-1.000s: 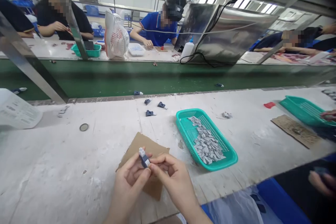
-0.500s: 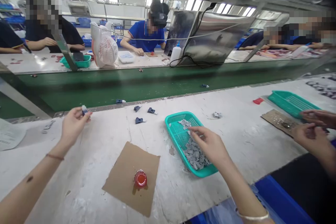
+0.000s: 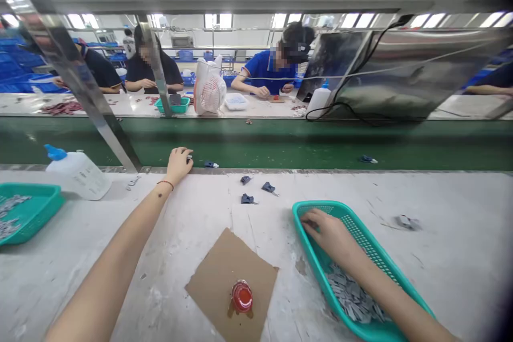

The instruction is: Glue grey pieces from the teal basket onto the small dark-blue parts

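Observation:
My left hand (image 3: 181, 164) is over the near edge of the green belt, its fingers curled round a small pale piece that is mostly hidden. In the far end of a green basket (image 3: 320, 283) is my right hand (image 3: 323, 227), fingers bent together; what they pinch, if anything, is hidden. Grey flat pieces (image 3: 355, 296) lie in the basket under my right forearm. Between my hands, several dark blue parts (image 3: 247, 199) rest on the white table. A red round container (image 3: 242, 296) sits on a brown cardboard sheet (image 3: 224, 267) nearer to me.
At the left stand a white bottle with a blue cap (image 3: 82, 173) and another green basket (image 3: 44, 214). Dark parts (image 3: 368, 159) lie on the green belt (image 3: 280, 141). A metal post (image 3: 84, 80) slants down at the left. People work across the belt.
The view has swung left. My left hand has moved from above the table to the belt's edge. My right hand has gone down into the basket's far end.

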A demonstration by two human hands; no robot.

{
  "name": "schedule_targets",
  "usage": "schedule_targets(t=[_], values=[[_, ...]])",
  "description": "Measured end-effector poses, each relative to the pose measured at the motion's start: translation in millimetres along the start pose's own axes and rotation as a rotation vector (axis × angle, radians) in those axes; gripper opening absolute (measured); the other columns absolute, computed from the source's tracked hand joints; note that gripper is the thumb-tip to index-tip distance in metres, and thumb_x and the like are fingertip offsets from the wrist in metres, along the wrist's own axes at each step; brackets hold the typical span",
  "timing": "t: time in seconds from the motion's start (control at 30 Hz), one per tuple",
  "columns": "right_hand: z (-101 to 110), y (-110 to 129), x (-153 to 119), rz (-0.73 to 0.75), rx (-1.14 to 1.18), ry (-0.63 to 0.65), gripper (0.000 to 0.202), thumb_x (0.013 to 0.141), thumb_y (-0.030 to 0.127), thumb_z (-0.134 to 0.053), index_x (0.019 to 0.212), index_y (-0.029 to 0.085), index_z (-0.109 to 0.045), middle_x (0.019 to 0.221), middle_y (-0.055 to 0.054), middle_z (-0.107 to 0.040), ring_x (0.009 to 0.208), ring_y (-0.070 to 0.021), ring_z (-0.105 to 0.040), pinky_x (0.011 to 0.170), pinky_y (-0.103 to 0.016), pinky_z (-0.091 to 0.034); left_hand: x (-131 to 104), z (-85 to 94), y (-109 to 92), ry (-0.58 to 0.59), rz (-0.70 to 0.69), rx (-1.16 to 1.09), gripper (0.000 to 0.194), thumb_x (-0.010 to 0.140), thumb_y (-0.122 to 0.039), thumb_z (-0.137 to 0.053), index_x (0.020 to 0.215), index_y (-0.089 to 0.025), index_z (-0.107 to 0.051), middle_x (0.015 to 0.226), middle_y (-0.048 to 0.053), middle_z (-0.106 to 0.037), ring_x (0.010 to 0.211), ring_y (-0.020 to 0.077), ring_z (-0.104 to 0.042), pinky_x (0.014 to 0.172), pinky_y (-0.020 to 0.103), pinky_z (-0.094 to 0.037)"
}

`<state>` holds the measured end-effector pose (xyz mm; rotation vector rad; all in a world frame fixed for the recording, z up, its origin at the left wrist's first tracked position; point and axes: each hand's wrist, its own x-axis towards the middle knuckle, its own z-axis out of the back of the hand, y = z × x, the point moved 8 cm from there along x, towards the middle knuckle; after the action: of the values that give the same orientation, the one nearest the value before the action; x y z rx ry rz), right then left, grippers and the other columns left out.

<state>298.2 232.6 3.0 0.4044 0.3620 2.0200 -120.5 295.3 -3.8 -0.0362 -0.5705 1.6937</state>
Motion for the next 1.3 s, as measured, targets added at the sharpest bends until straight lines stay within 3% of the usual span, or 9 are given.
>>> schedule_targets(t=[0.23, 0.4, 0.5, 0.6, 0.7, 0.9, 1.03, 1.2, 1.3], values=[[-3, -17, -3, -0.154, 0.112, -0.028, 0.021, 0.074, 0.022, -0.055, 0.082, 0.019, -0.075, 0.085, -0.011, -0.078, 0.075, -0.0277, -0.074, 0.070, -0.037, -0.059, -9, -15.9, -27, 0.158, -0.182, -0.154, 0.032, 0.094, -0.033, -0.060, 0.122, -0.018, -0.060, 0.127, 0.011, -0.060, 0.108, 0.0243, -0.062, 0.091, 0.047, -0.053], [3, -15, -10, -0.219, 0.161, -0.070, 0.012, 0.070, 0.024, -0.063, 0.070, 0.021, -0.074, 0.073, -0.007, -0.077, 0.068, -0.0273, -0.073, 0.062, -0.034, -0.057, -8, -9.9, -24, 0.122, -0.057, -0.392, 0.033, 0.094, -0.033, -0.060, 0.123, -0.017, -0.060, 0.125, 0.011, -0.061, 0.106, 0.0239, -0.062, 0.089, 0.046, -0.054], [13, -7, -20, -0.247, 0.197, -0.132, 0.014, 0.073, 0.029, -0.064, 0.077, 0.020, -0.075, 0.079, -0.007, -0.078, 0.074, -0.0271, -0.073, 0.068, -0.036, -0.058, -22, -3.0, -25, 0.077, 0.078, -0.612, 0.032, 0.093, -0.032, -0.061, 0.121, -0.015, -0.059, 0.121, 0.011, -0.062, 0.102, 0.0229, -0.063, 0.085, 0.043, -0.055], [27, 9, -41, -0.279, 0.233, -0.225, 0.026, 0.081, 0.038, -0.062, 0.093, 0.018, -0.074, 0.093, -0.009, -0.077, 0.086, -0.0269, -0.073, 0.079, -0.038, -0.058, -58, -0.6, -32, 0.119, 0.216, -0.864, 0.028, 0.089, -0.029, -0.063, 0.112, -0.013, -0.058, 0.109, 0.011, -0.066, 0.090, 0.0195, -0.067, 0.078, 0.035, -0.055], [26, 42, -66, -0.263, 0.336, -0.254, 0.030, 0.083, 0.042, -0.065, 0.102, 0.019, -0.072, 0.098, -0.009, -0.076, 0.085, -0.0247, -0.072, 0.078, -0.036, -0.058, -112, 1.2, -47, 0.265, 0.321, -1.084, 0.025, 0.081, -0.028, -0.070, 0.098, -0.014, -0.059, 0.102, 0.011, -0.070, 0.086, 0.0187, -0.070, 0.077, 0.031, -0.055], [-38, 109, -93, -0.075, 0.445, 0.064, 0.006, 0.085, 0.021, -0.067, 0.087, 0.020, -0.073, 0.088, -0.005, -0.072, 0.079, -0.0193, -0.068, 0.070, -0.031, -0.055, -216, 16.2, -64, 0.523, 0.536, -1.251, 0.041, 0.067, -0.029, -0.085, 0.099, -0.018, -0.061, 0.105, 0.010, -0.069, 0.076, 0.0166, -0.069, 0.065, 0.026, -0.053], [-67, 109, -94, -0.066, 0.362, 0.152, 0.010, 0.081, 0.011, -0.070, 0.086, 0.019, -0.073, 0.088, -0.004, -0.070, 0.075, -0.0175, -0.065, 0.070, -0.031, -0.053, -266, 21.3, -62, 0.591, 0.642, -1.268, 0.051, 0.066, -0.030, -0.087, 0.110, -0.020, -0.063, 0.118, 0.010, -0.067, 0.089, 0.0178, -0.069, 0.078, 0.026, -0.054], [-69, 107, -96, -0.062, 0.377, 0.176, 0.019, 0.084, 0.012, -0.069, 0.101, 0.019, -0.072, 0.095, -0.005, -0.071, 0.085, -0.0186, -0.067, 0.076, -0.032, -0.054, -310, 17.8, -65, 0.568, 0.716, -1.360, 0.046, 0.073, -0.041, -0.080, 0.112, -0.021, -0.065, 0.113, 0.008, -0.070, 0.090, 0.0217, -0.071, 0.083, 0.032, -0.056], [-65, 111, -98, -0.046, 0.372, 0.151, 0.013, 0.087, 0.012, -0.063, 0.094, 0.020, -0.071, 0.095, -0.006, -0.071, 0.087, -0.0192, -0.068, 0.077, -0.032, -0.054, -325, 13.2, -73, 0.504, 0.748, -1.406, 0.040, 0.077, -0.044, -0.076, 0.108, -0.020, -0.067, 0.107, 0.008, -0.072, 0.089, 0.0221, -0.071, 0.081, 0.032, -0.056]])
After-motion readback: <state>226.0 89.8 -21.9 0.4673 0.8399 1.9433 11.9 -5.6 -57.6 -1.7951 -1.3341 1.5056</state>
